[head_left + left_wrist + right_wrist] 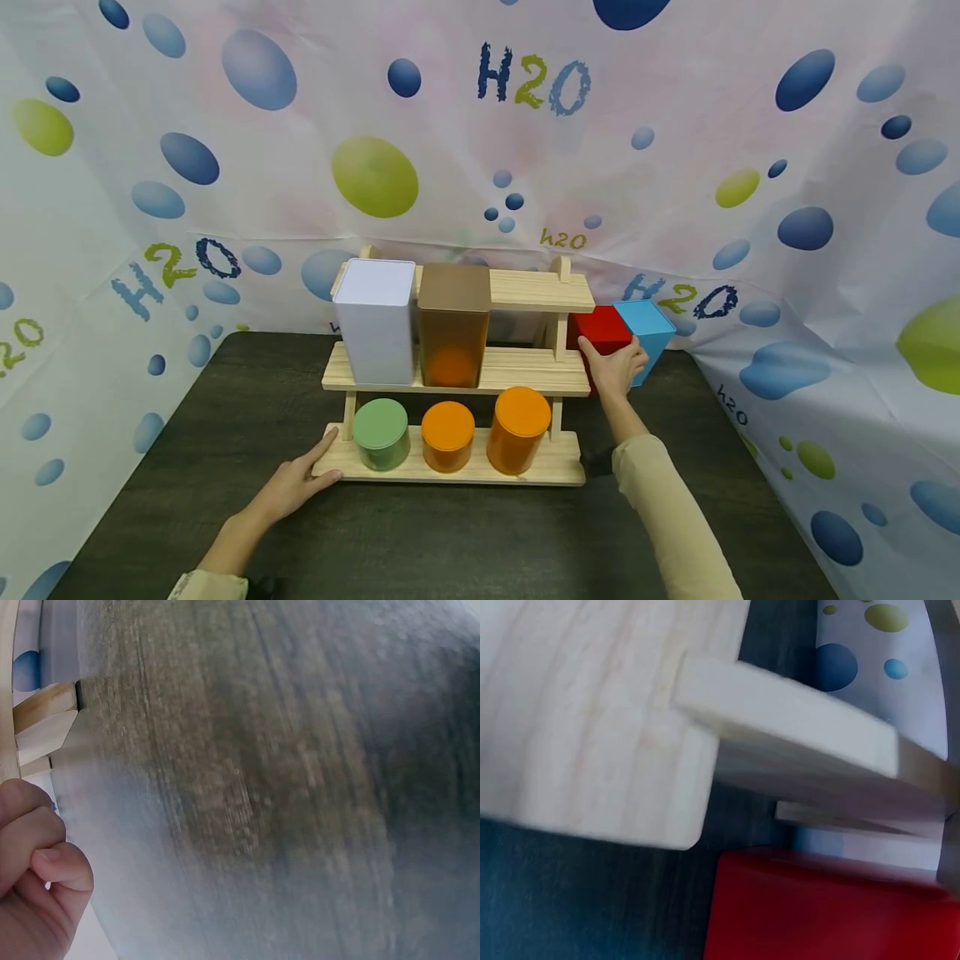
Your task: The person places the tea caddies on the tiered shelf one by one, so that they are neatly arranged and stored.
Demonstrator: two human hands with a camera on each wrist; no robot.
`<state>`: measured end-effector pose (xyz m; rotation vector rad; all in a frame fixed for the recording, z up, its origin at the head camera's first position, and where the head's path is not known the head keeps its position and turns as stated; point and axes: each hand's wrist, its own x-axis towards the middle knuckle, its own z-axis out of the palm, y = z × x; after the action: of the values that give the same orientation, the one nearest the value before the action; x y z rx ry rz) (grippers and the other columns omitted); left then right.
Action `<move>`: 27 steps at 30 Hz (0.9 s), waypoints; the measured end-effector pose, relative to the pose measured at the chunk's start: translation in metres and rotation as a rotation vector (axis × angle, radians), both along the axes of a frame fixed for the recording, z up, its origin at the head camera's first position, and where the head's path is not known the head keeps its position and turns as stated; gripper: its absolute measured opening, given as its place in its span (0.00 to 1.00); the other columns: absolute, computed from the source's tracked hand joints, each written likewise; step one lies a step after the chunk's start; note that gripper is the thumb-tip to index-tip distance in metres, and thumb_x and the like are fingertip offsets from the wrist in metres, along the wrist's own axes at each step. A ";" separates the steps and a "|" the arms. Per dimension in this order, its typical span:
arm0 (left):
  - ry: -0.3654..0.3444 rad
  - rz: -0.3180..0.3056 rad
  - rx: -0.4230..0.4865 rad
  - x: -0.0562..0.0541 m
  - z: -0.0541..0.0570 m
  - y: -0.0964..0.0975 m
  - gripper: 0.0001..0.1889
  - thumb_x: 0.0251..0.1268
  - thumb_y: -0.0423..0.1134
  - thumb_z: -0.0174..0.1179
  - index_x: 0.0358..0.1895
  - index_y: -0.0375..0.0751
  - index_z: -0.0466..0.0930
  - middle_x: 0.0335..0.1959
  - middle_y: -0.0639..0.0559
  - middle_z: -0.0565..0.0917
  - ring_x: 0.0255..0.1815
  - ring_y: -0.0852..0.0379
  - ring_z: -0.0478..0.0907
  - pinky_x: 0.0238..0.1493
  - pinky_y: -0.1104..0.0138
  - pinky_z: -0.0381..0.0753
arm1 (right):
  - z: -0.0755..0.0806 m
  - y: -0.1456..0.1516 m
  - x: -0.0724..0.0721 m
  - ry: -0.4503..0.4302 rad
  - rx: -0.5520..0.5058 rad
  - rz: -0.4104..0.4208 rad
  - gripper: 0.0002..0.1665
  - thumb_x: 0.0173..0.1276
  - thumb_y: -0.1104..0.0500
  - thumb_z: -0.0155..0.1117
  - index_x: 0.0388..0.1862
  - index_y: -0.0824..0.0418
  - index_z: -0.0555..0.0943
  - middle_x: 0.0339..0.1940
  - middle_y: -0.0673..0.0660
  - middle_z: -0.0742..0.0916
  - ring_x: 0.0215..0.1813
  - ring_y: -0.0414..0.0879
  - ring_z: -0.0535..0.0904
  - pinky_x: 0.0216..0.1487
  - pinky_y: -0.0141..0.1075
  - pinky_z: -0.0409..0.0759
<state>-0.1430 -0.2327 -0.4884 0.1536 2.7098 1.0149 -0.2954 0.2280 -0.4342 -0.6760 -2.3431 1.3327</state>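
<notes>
A three-tier wooden rack stands mid-table. My left hand grips the left end of its bottom shelf, thumb at the front edge; its curled fingers show in the left wrist view. To the right of the rack, my right hand grips a red box across its front, thumb at the left and fingers at the right. Right beside it, partly behind those fingers, is a light blue box. In the right wrist view the red box lies close to the rack's end.
On the middle shelf stand a tall white box and a brown box. The bottom shelf holds a green jar, a short orange jar and a taller orange jar. A dark table meets a dotted curtain behind.
</notes>
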 end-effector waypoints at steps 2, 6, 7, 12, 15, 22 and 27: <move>0.004 -0.002 0.002 0.000 0.000 0.000 0.40 0.60 0.51 0.58 0.71 0.38 0.50 0.11 0.58 0.60 0.13 0.63 0.53 0.23 0.67 0.60 | -0.002 0.003 0.001 0.004 0.011 0.006 0.59 0.53 0.42 0.67 0.70 0.67 0.46 0.65 0.71 0.53 0.63 0.63 0.51 0.60 0.56 0.59; 0.015 -0.006 0.003 0.000 -0.001 0.000 0.40 0.60 0.51 0.58 0.71 0.38 0.51 0.11 0.58 0.59 0.12 0.64 0.52 0.21 0.68 0.59 | -0.005 0.010 0.004 0.015 0.017 0.023 0.58 0.53 0.42 0.67 0.70 0.66 0.47 0.64 0.69 0.55 0.63 0.62 0.53 0.59 0.56 0.60; 0.018 -0.008 0.002 0.000 -0.001 0.000 0.40 0.60 0.51 0.58 0.71 0.38 0.51 0.10 0.58 0.59 0.12 0.64 0.52 0.21 0.68 0.59 | -0.006 0.012 0.005 0.019 0.016 0.029 0.57 0.53 0.42 0.67 0.70 0.66 0.47 0.64 0.69 0.56 0.64 0.62 0.53 0.59 0.55 0.60; 0.016 -0.013 0.003 0.000 -0.001 -0.001 0.41 0.60 0.51 0.57 0.71 0.37 0.50 0.10 0.58 0.60 0.12 0.64 0.53 0.22 0.67 0.60 | -0.008 0.021 0.011 0.034 0.014 0.076 0.57 0.53 0.43 0.67 0.70 0.65 0.48 0.64 0.68 0.57 0.64 0.62 0.53 0.59 0.56 0.59; 0.010 -0.009 0.004 0.000 -0.001 -0.002 0.41 0.60 0.51 0.58 0.71 0.38 0.50 0.10 0.58 0.60 0.12 0.63 0.53 0.23 0.67 0.61 | -0.007 0.025 0.014 0.036 0.011 0.119 0.56 0.53 0.44 0.67 0.70 0.65 0.48 0.65 0.69 0.56 0.64 0.62 0.52 0.61 0.56 0.58; 0.000 -0.008 0.008 -0.001 -0.001 -0.002 0.41 0.60 0.51 0.57 0.71 0.38 0.49 0.10 0.58 0.60 0.13 0.63 0.53 0.23 0.66 0.61 | -0.008 0.034 0.019 0.034 -0.012 0.180 0.56 0.54 0.44 0.66 0.71 0.64 0.47 0.64 0.68 0.56 0.65 0.61 0.51 0.62 0.56 0.56; -0.004 -0.010 0.006 -0.001 -0.001 -0.001 0.41 0.60 0.52 0.57 0.71 0.38 0.49 0.10 0.58 0.60 0.13 0.63 0.53 0.23 0.66 0.61 | -0.011 0.038 0.023 0.038 -0.006 0.186 0.56 0.55 0.42 0.65 0.72 0.63 0.46 0.65 0.68 0.56 0.66 0.62 0.51 0.62 0.58 0.54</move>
<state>-0.1436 -0.2341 -0.4892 0.1661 2.7002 1.0200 -0.2726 0.2665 -0.4449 -0.4388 -2.4209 1.4162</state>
